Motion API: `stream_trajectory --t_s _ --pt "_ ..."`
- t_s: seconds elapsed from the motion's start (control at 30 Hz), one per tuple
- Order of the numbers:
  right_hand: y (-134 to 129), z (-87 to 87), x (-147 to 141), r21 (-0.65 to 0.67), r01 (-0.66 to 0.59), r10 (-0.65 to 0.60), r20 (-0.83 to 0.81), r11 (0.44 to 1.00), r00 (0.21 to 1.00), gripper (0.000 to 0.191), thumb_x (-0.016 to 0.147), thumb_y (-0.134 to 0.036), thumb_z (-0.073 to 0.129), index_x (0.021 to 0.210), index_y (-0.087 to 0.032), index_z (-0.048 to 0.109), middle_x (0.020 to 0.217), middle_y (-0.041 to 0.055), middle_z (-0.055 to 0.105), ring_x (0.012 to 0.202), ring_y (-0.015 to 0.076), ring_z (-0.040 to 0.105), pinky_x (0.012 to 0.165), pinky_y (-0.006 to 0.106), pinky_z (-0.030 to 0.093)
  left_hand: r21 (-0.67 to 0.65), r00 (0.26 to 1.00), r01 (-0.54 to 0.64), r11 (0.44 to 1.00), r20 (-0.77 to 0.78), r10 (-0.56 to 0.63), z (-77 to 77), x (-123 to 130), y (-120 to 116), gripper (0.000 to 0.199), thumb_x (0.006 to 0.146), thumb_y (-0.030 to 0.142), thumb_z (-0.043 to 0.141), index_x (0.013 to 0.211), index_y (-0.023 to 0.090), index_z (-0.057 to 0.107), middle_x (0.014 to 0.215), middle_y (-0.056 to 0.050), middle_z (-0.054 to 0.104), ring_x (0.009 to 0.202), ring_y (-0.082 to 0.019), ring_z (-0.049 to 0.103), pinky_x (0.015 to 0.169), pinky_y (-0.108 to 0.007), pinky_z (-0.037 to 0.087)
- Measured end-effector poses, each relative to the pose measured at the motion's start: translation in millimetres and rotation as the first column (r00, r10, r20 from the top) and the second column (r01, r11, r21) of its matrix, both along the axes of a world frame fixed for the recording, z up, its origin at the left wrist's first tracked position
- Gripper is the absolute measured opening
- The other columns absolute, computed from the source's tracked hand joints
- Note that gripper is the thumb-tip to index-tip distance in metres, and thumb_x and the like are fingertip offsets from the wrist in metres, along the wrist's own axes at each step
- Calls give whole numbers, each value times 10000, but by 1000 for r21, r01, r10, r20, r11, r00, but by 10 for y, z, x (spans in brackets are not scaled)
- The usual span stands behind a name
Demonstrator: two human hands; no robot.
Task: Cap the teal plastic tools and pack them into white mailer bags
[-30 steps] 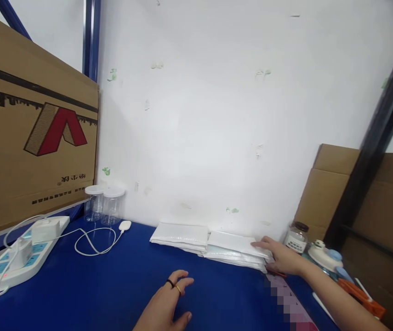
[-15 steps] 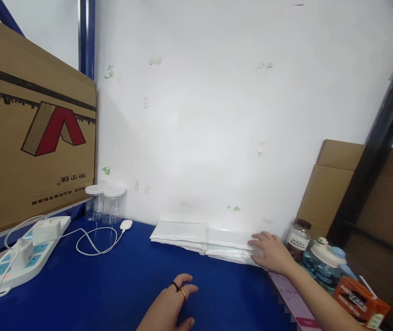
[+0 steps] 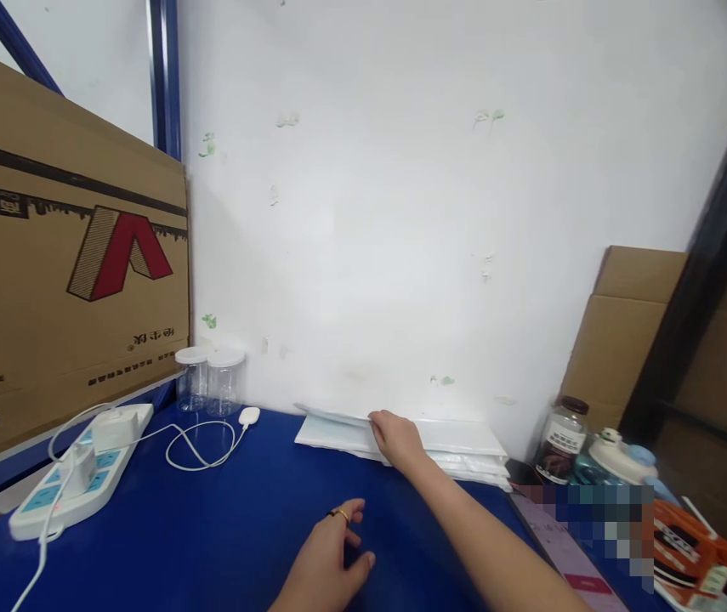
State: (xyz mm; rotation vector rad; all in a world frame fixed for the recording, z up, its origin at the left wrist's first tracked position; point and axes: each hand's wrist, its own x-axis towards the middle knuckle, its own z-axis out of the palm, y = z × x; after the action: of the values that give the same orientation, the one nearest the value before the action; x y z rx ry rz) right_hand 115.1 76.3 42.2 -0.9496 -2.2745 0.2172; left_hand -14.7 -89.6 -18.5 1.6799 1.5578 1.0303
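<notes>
Two stacks of flat white packets [image 3: 465, 438] lie side by side on the blue table [image 3: 210, 527], against the wall. My right hand [image 3: 397, 438] is closed on the near edge of the top white packet [image 3: 334, 416] of the left stack. That packet is tilted up along its edge, and my fingertips are partly hidden behind the hand. Lower down, my left hand [image 3: 331, 552] hovers over the table with thumb and forefinger apart and nothing between them. A ring shows on one of its fingers.
On the left are a power strip [image 3: 108, 476] with a white cable [image 3: 201, 466], two clear jars [image 3: 224, 391] and a big cardboard box [image 3: 37, 340]. A brown-lidded jar [image 3: 558, 442], a water bottle [image 3: 618, 459] and an orange carton [image 3: 688, 544] stand on the right.
My right hand has moved left from the right stack to the left one and taken hold of its top packet, raising it. The left hand has shifted slightly right. The view has turned a little.
</notes>
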Motion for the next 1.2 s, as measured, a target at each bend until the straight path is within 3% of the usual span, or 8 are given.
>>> stream_trajectory --t_s 0.17,0.33,0.43,0.6,0.77,0.97,1.1,1.2 --pt "-352 295 167 -142 -117 68 -307 983 949 310 882 -368 385 907 -179 629 816 41 641 773 190 563 719 279 414 -174 863 60 983 503 37 16 20 42 792 691 422 642 1339 119 303 1295 -185 463 1100 -238 530 954 -359 397" --pt "-811 367 574 -452 -393 78 -572 801 817 332 800 -441 544 934 -153 640 823 35 648 765 174 565 711 262 430 -122 271 395 911 963 11 248 199 71 675 786 609 426 1297 172 372 1323 -132 464 1201 -228 462 1007 -378 362" --pt "-948 204 739 -557 -514 -72 -721 653 689 323 744 -406 634 944 -153 635 814 42 657 748 181 591 723 285 448 53 95 187 981 993 -72 390 358 112 567 827 580 365 1272 233 426 1298 -69 505 1216 -226 445 1003 -397 374" --pt "-923 -263 723 -613 -593 -379 -790 522 482 499 652 -360 721 1094 -213 543 791 24 671 739 207 639 678 304 489 150 104 -161 975 985 -135 544 516 246 535 816 510 447 1280 244 437 1230 -63 563 1166 -244 487 971 -390 406" --pt "-822 -595 589 -609 -662 -545 -765 437 343 384 745 -453 588 1017 -183 578 785 48 688 741 217 653 637 304 506 212 308 -192 958 940 -146 686 636 450 547 773 466 541 1250 208 465 1232 -106 551 1119 -248 513 910 -361 428" --pt "-716 -633 638 -548 -772 -667 -710 321 227 329 844 -437 434 949 -166 590 716 37 678 603 168 640 492 244 470 369 532 -238 898 824 -197 888 884 562 482 736 366 632 1167 197 497 1144 -92 596 1057 -215 545 873 -317 424" --pt "-714 -633 673 -650 -696 -721 -636 307 275 287 784 -459 541 829 -176 557 563 -22 597 400 105 543 334 165 333 374 536 -298 878 827 -171 984 948 582 463 717 340 656 1132 197 510 1076 -75 617 1056 -211 545 867 -312 426" --pt "-731 -628 685 -748 -542 -659 -632 382 407 335 740 -505 576 738 -175 521 466 -43 518 298 80 440 272 136 187 351 485 -372 859 863 -143 1000 903 618 424 715 350 650 1098 213 529 1019 -51 628 986 -192 574 822 -300 445"
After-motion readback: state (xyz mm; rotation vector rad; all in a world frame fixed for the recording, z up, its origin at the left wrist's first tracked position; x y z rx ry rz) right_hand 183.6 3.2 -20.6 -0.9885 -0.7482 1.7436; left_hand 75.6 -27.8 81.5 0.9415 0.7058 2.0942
